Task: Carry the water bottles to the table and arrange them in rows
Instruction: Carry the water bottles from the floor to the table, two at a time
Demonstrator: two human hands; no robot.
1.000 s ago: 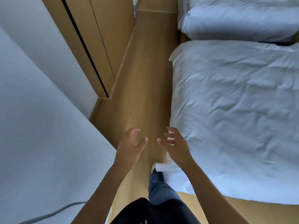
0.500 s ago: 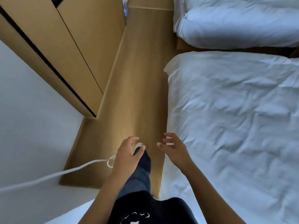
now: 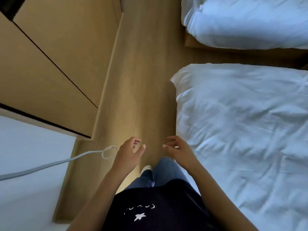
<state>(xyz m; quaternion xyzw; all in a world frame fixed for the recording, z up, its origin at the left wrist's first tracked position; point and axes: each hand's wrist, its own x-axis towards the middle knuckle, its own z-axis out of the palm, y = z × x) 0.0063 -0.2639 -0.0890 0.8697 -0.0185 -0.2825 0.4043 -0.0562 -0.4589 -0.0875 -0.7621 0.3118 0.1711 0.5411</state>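
No water bottle and no table are in view. My left hand (image 3: 129, 153) and my right hand (image 3: 179, 150) hang in front of me above the wooden floor (image 3: 141, 80), palms facing each other, fingers loosely curled, holding nothing. I am walking along the aisle between a wooden cabinet and a bed, and my legs in blue jeans (image 3: 160, 172) show below the hands.
A wooden cabinet (image 3: 50, 55) lines the left side. A bed with a white duvet (image 3: 241, 130) fills the right, with a second bed (image 3: 246, 20) beyond it. A white cable (image 3: 66, 160) loops onto the floor from the lower left. A white wall (image 3: 30, 164) stands at the left.
I have stepped forward along the aisle; the cabinet and beds have slid down toward me in view. Both hands keep the same empty pose.
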